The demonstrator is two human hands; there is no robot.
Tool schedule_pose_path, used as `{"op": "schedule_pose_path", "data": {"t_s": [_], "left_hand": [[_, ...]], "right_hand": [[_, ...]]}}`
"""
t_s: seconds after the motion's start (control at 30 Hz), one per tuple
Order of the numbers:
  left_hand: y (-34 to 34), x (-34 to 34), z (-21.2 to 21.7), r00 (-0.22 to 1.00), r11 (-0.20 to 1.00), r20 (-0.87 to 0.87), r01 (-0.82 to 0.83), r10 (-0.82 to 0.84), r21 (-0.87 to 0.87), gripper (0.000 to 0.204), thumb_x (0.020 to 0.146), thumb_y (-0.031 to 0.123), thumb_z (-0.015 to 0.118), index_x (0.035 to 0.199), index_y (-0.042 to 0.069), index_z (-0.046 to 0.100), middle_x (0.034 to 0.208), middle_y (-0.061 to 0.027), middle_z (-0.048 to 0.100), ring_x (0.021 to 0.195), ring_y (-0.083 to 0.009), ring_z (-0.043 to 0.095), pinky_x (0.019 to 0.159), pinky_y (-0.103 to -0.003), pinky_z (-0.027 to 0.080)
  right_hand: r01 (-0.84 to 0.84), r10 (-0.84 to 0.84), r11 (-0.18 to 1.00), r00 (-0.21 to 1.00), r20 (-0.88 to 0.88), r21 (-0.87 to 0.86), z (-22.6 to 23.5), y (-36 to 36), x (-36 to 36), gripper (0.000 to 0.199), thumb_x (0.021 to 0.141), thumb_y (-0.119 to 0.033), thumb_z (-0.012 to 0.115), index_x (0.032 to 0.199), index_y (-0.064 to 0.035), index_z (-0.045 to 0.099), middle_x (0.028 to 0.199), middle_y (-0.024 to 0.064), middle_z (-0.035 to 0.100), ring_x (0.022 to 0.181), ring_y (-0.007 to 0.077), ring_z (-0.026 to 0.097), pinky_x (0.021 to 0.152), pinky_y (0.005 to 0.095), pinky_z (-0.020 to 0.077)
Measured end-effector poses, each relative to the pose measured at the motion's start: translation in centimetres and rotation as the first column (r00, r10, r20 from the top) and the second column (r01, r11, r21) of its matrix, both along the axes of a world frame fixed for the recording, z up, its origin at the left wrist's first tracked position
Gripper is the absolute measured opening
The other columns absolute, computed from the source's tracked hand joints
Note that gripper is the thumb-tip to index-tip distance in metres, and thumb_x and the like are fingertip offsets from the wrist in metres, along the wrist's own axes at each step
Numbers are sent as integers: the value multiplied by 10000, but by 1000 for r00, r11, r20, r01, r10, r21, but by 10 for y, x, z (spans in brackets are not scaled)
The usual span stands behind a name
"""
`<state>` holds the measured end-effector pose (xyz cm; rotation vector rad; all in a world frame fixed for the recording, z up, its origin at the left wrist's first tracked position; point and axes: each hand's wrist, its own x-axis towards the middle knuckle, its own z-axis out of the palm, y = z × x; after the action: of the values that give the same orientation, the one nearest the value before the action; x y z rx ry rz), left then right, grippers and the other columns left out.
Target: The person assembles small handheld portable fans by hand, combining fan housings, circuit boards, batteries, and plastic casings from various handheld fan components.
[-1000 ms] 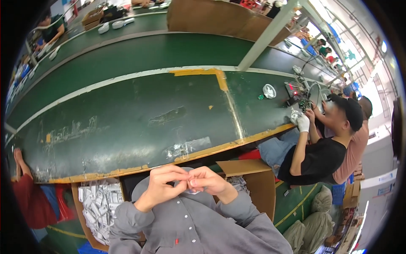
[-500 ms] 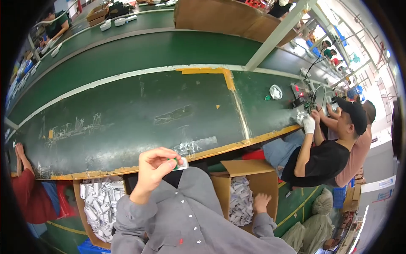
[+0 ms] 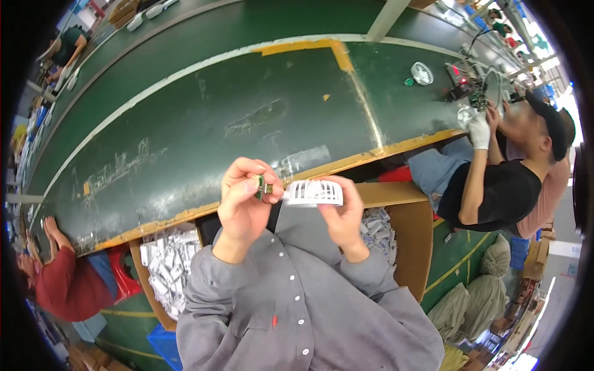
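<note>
My left hand [image 3: 242, 207] pinches a small green board [image 3: 265, 186], right hand [image 3: 341, 216] grips the white grille [image 3: 314, 193] beside it, probably lining them up

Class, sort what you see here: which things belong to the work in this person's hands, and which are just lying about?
In use: left hand pinching small green circuit board; right hand holding white fan grille.

Lying about: cardboard box, another box of white parts, white fan on green belt.

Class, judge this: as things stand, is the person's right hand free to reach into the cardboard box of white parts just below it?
Probably not yet: the right hand holds a white fan grille, though the cardboard box lies open and unblocked just beneath it.
</note>
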<state>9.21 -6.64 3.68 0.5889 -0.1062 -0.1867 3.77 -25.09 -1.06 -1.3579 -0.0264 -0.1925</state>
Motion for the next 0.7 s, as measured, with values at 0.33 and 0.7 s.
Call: {"op": "schedule_pose_path", "data": {"t_s": [0.33, 0.7], "left_hand": [[27, 4, -4, 925, 739, 368, -184, -92, 648, 853, 714, 362, 789, 1373, -35, 420, 1376, -179, 483, 1302, -286, 457, 1058, -436, 384], [3, 6, 2, 678, 550, 672, -454, -297, 701, 778, 582, 213, 909, 1258, 10, 582, 1264, -171, 612, 1151, -320, 602, 962, -399, 472]], "right_hand": [[463, 127, 718, 646, 753, -519, 17, -32, 22, 427, 690, -28, 808, 1015, -66, 533, 1075, 122, 596, 1025, 344, 627, 849, 395, 560], [425, 145, 735, 663, 735, -529, 20, -37, 39, 602, 727, -43, 806, 1178, -42, 408, 1160, 181, 527, 1054, 364, 597, 884, 447, 552]]}}
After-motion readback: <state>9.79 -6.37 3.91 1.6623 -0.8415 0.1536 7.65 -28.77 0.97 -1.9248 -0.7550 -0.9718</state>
